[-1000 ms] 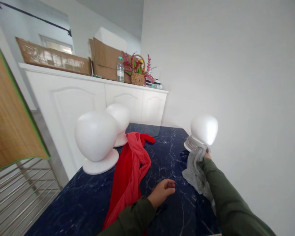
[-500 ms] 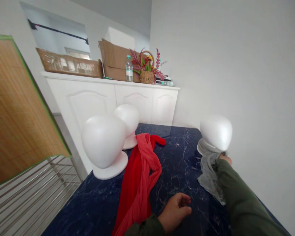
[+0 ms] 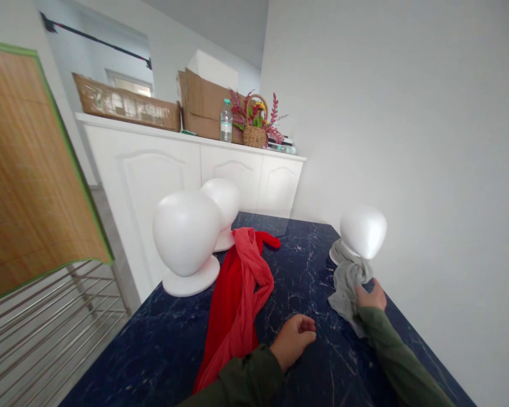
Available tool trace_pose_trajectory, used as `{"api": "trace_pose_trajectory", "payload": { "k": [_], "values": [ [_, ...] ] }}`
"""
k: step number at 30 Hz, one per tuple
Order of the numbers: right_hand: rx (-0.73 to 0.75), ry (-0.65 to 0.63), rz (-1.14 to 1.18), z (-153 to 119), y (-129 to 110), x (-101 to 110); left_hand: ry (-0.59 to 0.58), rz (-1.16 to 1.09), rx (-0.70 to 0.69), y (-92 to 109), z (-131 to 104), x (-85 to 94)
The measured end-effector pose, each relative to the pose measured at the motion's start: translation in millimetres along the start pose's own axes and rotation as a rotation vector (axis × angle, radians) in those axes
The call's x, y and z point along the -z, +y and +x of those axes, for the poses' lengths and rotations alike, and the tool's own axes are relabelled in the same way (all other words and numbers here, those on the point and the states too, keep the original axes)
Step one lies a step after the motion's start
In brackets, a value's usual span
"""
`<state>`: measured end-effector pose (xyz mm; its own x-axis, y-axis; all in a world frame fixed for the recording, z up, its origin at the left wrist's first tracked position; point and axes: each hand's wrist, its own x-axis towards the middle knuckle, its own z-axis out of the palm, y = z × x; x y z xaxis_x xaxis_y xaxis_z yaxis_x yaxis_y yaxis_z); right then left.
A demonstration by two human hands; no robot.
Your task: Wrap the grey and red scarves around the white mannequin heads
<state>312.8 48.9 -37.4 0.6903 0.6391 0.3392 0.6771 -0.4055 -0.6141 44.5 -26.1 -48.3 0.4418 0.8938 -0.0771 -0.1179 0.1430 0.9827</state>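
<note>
On the right, a white mannequin head [image 3: 362, 230] stands with a sheer grey scarf [image 3: 348, 280] wrapped round its base, the loose end trailing toward me over the table. My right hand [image 3: 372, 295] grips this scarf just in front of the head; its fingertips are partly hidden. Near the front middle, my left hand [image 3: 294, 341] hovers low at the tabletop, fingers loosely curled, thumb a little apart, nothing in it. Left of it lie a bright red scarf [image 3: 225, 305] and a coral-red scarf [image 3: 249, 288], bunched together lengthwise.
Two more white mannequin heads [image 3: 186, 232] stand at the table's left, one behind the other. The table [image 3: 309, 265] has a dark blue marbled top. A metal rack [image 3: 51, 316] with a bamboo mat [image 3: 29, 169] is at far left. Behind stands a white cabinet [image 3: 161, 169] bearing cardboard boxes.
My right hand has drawn back toward me from the mannequin head's base, still at the grey scarf, which is now bunched higher. The left hand's fingers have curled in slightly. The view has shifted a little.
</note>
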Motion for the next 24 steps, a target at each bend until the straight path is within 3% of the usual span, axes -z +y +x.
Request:
{"api": "trace_pose_trajectory", "payload": {
  "k": [2,4,6,8,11,15,18,24],
  "values": [
    [0.323,0.01,0.081,-60.5,-0.2,2.9,0.034,0.048,-0.051,0.7,-0.5,-0.1],
    [0.555,-0.115,0.17,-120.7,-4.9,7.1,0.074,0.121,-0.138,6.2,-2.7,1.2],
    [0.691,-0.251,0.142,-168.0,-15.0,13.8,0.119,0.232,-0.233,17.7,-6.3,5.9],
    [0.768,-0.364,0.085,-195.5,-27.8,21.8,0.189,0.374,-0.32,32.9,-10.9,15.7],
    [0.777,-0.492,0.063,-205.1,-42.1,30.5,0.369,0.593,-0.395,53.1,-18.5,38.7],
    [0.762,-0.507,0.085,-199.0,-45.0,33.6,0.575,0.758,-0.169,61.7,-29.8,71.4],
    [0.768,-0.508,0.106,-198.6,-43.4,33.4,0.627,0.751,-0.081,60.9,-36.6,88.5],
    [0.72,-0.518,0.206,-201.1,-38.4,33.4,0.675,0.751,-0.144,82.8,-43.4,110.0]
  ]
}}
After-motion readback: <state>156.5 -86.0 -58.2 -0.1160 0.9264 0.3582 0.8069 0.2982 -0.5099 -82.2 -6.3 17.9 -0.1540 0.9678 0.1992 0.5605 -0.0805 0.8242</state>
